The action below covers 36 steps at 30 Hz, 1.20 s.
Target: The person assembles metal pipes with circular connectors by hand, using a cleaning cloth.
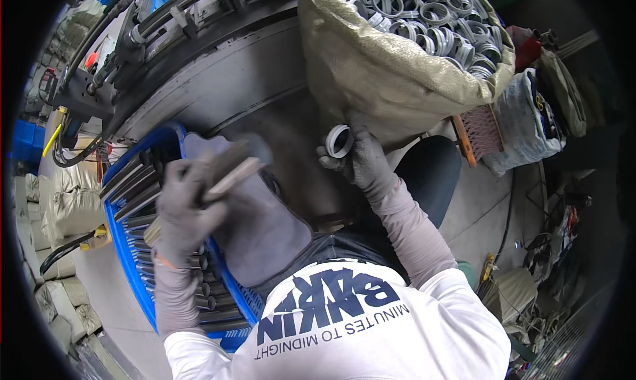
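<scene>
My right hand [368, 164], in a grey glove, pinches a pale grey ring [338, 142] between thumb and fingers in front of the sack. Raised at the left, my gloved left hand [182, 214] is closed around a long flat tool [232, 179], smeared by motion; its exact kind cannot be made out. A wood-coloured end [152, 233] shows below that hand. Beyond the tool is a round pale blur [258, 151] that I cannot identify. A grey pad [258, 237] covers my left thigh, under the tool.
A large woven sack [391, 72] full of similar rings [434, 14] stands ahead. The blue basket [126, 267] on my left holds several dark metal tubes [205, 302]. Dark machinery [179, 55] spans the far left. A small stool [478, 133] and bundled bags [523, 125] are at the right.
</scene>
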Motion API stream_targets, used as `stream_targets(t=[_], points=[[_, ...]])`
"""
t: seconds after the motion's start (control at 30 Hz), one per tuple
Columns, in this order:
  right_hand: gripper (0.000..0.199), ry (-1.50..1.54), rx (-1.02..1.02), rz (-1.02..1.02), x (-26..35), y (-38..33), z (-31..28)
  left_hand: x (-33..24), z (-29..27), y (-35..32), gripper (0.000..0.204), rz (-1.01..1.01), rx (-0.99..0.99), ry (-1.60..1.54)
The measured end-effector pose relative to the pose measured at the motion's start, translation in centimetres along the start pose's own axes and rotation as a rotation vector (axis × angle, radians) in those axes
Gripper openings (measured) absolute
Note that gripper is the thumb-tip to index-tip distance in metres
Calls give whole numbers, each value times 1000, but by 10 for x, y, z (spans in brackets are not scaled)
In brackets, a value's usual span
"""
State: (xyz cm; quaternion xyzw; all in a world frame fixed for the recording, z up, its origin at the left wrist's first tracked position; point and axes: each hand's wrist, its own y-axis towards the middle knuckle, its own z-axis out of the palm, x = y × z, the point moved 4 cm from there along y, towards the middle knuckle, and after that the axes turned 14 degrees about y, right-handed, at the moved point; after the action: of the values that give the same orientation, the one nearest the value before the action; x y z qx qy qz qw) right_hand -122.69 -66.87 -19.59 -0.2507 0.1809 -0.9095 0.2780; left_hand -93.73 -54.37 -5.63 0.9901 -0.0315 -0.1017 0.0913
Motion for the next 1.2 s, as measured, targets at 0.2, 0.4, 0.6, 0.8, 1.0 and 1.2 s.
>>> stream_targets(t=[0.2,0.4,0.6,0.8,1.0,1.2], points=[[50,-1055,314,-890,9,-15,3,-61,65,18,74,262,32,92],[23,-1165,339,-861,-4,-30,16,-62,74,28,69,199,30,144],[27,-710,325,-626,-17,-22,10,-65,73,28,65,175,69,74],[32,-770,280,-656,-16,-17,24,-63,71,29,66,165,64,44],[37,-591,179,-578,-20,-17,25,-60,73,30,67,184,80,32],[31,-706,131,-619,-29,-15,25,-62,75,34,70,233,91,45]])
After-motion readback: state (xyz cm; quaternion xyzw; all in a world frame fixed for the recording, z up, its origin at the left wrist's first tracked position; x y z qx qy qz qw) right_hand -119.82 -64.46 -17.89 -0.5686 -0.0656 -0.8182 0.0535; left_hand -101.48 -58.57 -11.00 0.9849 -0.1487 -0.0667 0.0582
